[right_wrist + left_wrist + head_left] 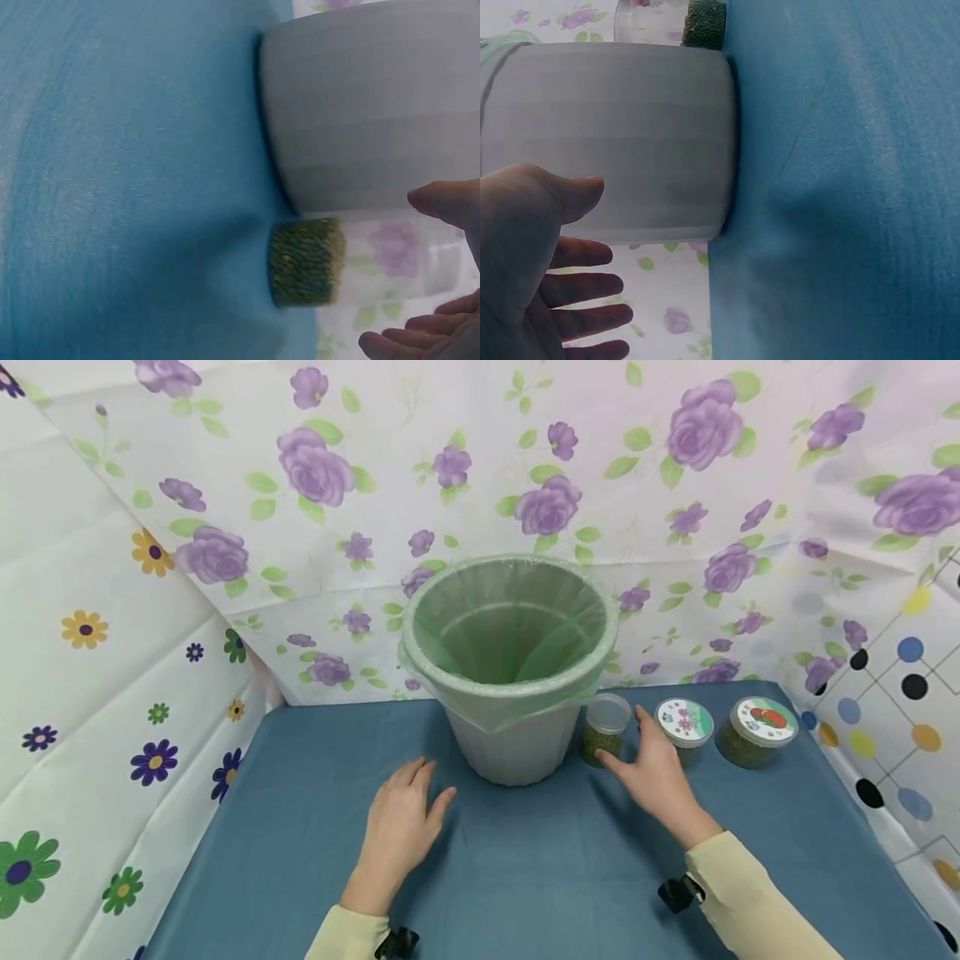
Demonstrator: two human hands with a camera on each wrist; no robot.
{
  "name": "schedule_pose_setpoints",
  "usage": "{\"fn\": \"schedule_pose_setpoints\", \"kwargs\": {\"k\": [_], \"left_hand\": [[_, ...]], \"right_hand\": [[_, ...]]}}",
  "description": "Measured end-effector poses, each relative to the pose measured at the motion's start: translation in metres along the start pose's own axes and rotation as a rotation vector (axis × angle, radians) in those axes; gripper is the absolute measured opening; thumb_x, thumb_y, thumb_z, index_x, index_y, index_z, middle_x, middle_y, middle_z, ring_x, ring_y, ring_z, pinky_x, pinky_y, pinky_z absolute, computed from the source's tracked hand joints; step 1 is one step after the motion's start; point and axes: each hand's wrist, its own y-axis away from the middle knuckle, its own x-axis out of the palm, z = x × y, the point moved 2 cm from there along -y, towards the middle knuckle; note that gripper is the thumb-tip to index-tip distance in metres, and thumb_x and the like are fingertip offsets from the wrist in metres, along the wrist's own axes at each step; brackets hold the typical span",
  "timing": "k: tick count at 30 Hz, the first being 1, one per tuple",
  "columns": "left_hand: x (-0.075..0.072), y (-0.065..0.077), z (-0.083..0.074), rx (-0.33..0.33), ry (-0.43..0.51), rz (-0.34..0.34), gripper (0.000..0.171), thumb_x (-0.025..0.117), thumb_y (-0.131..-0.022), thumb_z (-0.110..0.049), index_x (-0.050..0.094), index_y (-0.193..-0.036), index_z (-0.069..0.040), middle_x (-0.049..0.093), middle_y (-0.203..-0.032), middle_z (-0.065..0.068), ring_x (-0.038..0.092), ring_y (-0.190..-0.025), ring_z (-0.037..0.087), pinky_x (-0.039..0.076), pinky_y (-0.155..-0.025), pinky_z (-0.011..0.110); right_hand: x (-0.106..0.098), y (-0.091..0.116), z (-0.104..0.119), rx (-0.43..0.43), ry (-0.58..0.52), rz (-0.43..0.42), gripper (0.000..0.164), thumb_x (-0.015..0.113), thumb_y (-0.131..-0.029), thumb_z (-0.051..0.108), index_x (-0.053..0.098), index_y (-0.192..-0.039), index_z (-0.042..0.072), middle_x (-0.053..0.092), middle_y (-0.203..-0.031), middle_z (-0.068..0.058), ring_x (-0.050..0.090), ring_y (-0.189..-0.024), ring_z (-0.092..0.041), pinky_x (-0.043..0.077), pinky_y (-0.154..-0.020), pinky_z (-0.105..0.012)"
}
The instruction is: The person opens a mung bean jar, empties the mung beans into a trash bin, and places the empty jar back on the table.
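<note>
A pale trash bin [517, 747] lined with a thin green bag [517, 635] stands upright at the back of the table. Close against its right side is a clear jar [604, 735], its lower part filled with small green grains [304, 262]. My right hand [660, 777] reaches toward this jar, thumb and fingers spread to either side with a gap between them. The right wrist view shows the thumb [446, 201] near the bin wall. My left hand [401, 822] hovers in front of the bin's left side, fingers extended and holding nothing.
Two more lidded jars stand to the right: one with a flower-patterned lid [684, 720], one with a red-and-green picture lid [763, 722]. A blue cloth [525, 877] covers the table. Flowered sheeting [480, 518] hangs behind the bin.
</note>
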Motion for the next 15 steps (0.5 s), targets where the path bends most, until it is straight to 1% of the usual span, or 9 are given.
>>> {"fn": "schedule_pose_setpoints", "kwargs": {"k": [2,4,8,11,15], "left_hand": [[0.003,0.0,0.0,-0.006,0.006,0.015,0.053,0.058,-0.089,-0.047,0.059,-0.126,-0.009,0.056,-0.13,0.013,0.054,-0.119,0.031,0.046,-0.095,0.049],[0.005,-0.001,0.001,-0.01,0.009,0.024,0.052,0.059,-0.088,-0.047,0.06,-0.125,-0.009,0.058,-0.128,0.012,0.056,-0.117,0.03,0.047,-0.094,0.048],[0.01,-0.002,0.001,-0.016,0.006,0.04,0.05,0.061,-0.087,-0.045,0.061,-0.122,-0.01,0.063,-0.12,0.01,0.06,-0.109,0.029,0.05,-0.088,0.046],[0.013,-0.003,0.001,-0.021,0.002,0.056,0.049,0.062,-0.086,-0.045,0.063,-0.12,-0.01,0.065,-0.115,0.009,0.062,-0.103,0.028,0.051,-0.085,0.045],[0.017,-0.003,0.0,-0.031,-0.002,0.083,0.048,0.063,-0.086,-0.045,0.064,-0.119,-0.01,0.066,-0.113,0.009,0.063,-0.1,0.028,0.052,-0.084,0.045]], "right_hand": [[0.006,-0.003,-0.003,0.005,-0.022,0.02,0.101,0.067,-0.081,0.047,0.005,-0.151,0.006,0.027,-0.15,-0.025,0.035,-0.132,-0.044,0.041,-0.096,-0.059],[0.012,-0.006,-0.006,0.01,-0.047,0.037,0.103,0.068,-0.081,0.046,0.002,-0.151,0.008,0.027,-0.15,-0.025,0.034,-0.133,-0.043,0.04,-0.098,-0.059],[0.019,-0.015,-0.013,0.03,-0.111,0.053,0.103,0.07,-0.08,0.044,0.002,-0.152,0.013,0.034,-0.147,-0.022,0.038,-0.132,-0.04,0.041,-0.096,-0.058],[0.023,-0.021,-0.017,0.055,-0.139,0.046,0.101,0.072,-0.078,0.045,0.01,-0.151,0.015,0.042,-0.141,-0.02,0.044,-0.127,-0.038,0.043,-0.094,-0.056],[0.025,-0.028,-0.021,0.071,-0.146,0.037,0.093,0.072,-0.076,0.048,0.022,-0.147,0.011,0.048,-0.134,-0.019,0.05,-0.121,-0.037,0.044,-0.092,-0.054]]}}
